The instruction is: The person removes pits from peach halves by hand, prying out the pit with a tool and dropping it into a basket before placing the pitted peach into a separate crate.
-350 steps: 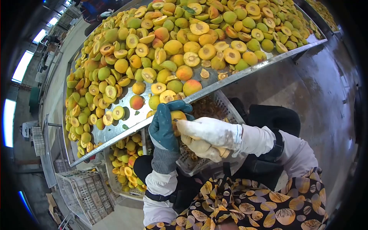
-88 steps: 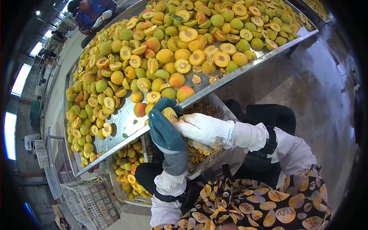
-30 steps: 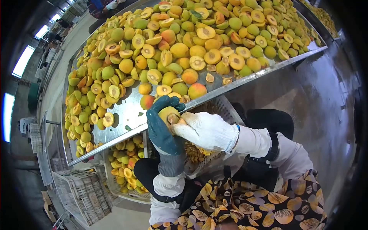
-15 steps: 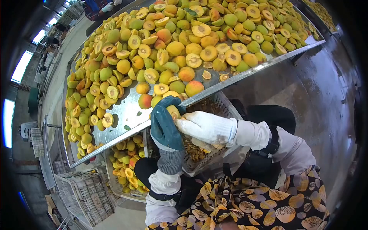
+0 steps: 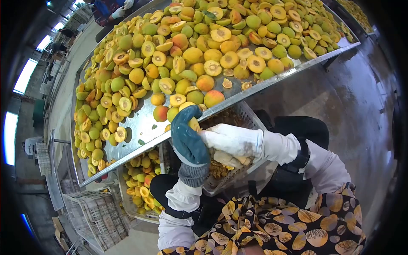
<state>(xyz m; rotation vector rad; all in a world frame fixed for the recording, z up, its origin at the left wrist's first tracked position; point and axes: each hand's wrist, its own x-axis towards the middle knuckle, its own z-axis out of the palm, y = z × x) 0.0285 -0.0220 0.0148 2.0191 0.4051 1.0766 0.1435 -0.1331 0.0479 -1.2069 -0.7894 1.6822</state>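
Observation:
My left hand (image 5: 186,138), in a teal coated glove with a grey cuff, is closed around a yellow peach half (image 5: 194,124). Only a narrow part of the fruit shows past the fingers. Against it presses my right hand (image 5: 231,139), in a white glove, its fingers curled shut. Whatever those fingers hold is hidden. Both hands are just off the near edge of a metal table (image 5: 146,114), above a crate (image 5: 250,117) with brown and yellow scraps. Halved and whole peaches (image 5: 193,55) are heaped on the table.
Below the table's left part stands a crate of peach halves (image 5: 144,191). Further left is a stained plastic crate (image 5: 97,216). Another person's gloved hand (image 5: 118,12) shows at the far table edge. Wet floor (image 5: 361,106) lies to the right.
My left hand has turned and its fingers cover more of the peach half, whose cut face showed more before. My right hand stays against the fruit. The other person's hand has shifted.

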